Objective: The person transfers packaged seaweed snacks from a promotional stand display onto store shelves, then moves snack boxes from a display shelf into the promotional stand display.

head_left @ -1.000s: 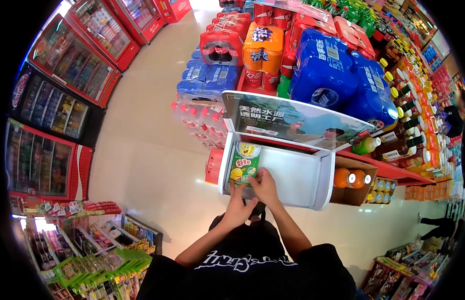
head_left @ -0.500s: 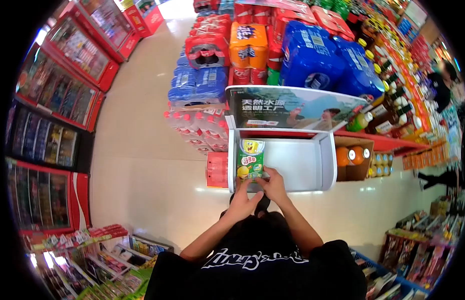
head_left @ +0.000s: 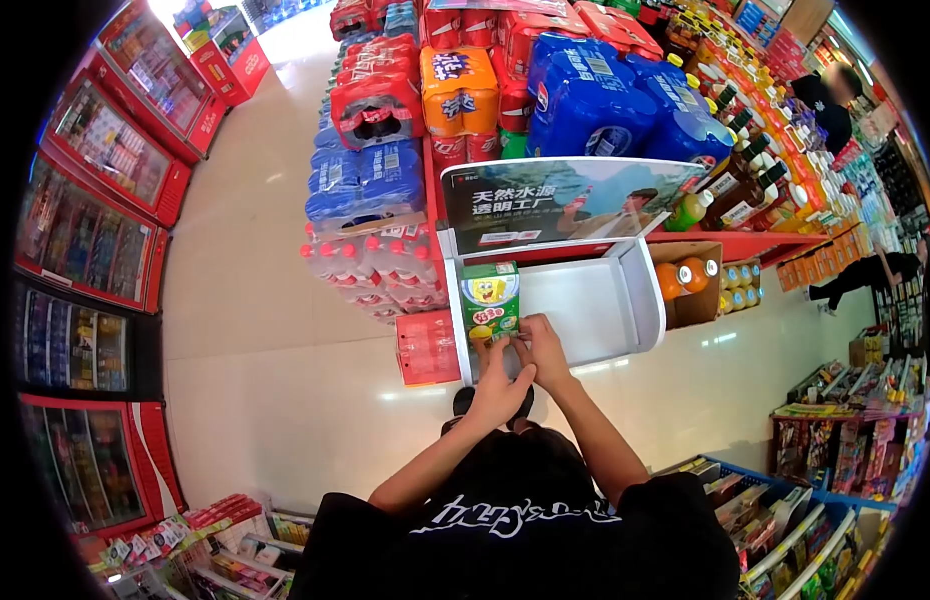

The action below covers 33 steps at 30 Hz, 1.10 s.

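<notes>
A green snack box [head_left: 491, 303] with a yellow cartoon sponge on its front lies at the left end of a white display counter [head_left: 597, 305]. My left hand [head_left: 498, 388] is closed at the box's near end, its fingertips over the lower edge. Beside it, my right hand [head_left: 547, 352] has its fingers bent in at the box's near right corner. The two hands almost meet there. They cover the bottom of the box, and its underside is hidden.
A sign board [head_left: 565, 205] stands along the counter's back edge. Behind it are stacked drink packs [head_left: 590, 105]. Bottled water [head_left: 370, 262] and a red crate [head_left: 427, 348] sit left, a carton of orange bottles [head_left: 700, 280] right. Glass-door coolers [head_left: 95, 235] line the far left. Another person [head_left: 835, 105] is at upper right.
The head view has shifted and turned slightly, so the counter appears tilted. My hands have drawn closer together at the box's near end. The box stays on the counter's left side.
</notes>
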{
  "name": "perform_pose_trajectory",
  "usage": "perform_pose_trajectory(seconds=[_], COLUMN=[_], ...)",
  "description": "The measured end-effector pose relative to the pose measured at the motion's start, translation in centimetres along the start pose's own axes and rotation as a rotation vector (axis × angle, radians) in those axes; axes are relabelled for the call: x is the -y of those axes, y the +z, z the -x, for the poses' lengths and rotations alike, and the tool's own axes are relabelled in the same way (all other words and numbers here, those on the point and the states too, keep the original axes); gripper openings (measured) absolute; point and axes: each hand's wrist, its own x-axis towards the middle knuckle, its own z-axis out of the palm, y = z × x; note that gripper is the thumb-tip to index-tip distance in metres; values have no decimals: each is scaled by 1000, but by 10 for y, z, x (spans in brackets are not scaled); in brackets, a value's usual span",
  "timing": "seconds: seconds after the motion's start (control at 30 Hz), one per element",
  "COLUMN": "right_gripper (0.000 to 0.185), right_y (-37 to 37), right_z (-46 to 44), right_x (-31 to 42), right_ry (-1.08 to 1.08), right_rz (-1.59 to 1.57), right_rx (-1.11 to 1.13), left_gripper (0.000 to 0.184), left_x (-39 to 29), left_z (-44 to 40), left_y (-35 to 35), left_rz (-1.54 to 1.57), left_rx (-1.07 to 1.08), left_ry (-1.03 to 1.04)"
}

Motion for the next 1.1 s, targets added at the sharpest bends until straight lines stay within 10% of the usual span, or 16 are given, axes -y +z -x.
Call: perform_pose_trajectory(seconds=[0.63, 1.1], right_gripper=[45, 42], right_y=[-34, -1], right_z=[-8, -3], right_x=[8, 15], right_ry=[357, 353], right_rz=[-88, 30], right_rx=[292, 24], left_gripper=[71, 65], left_x=[-5, 8], left_z=[16, 15], left_y=[-16, -34], left_rz=[-104, -46], left_rx=[223, 282], left_ry=[-87, 72])
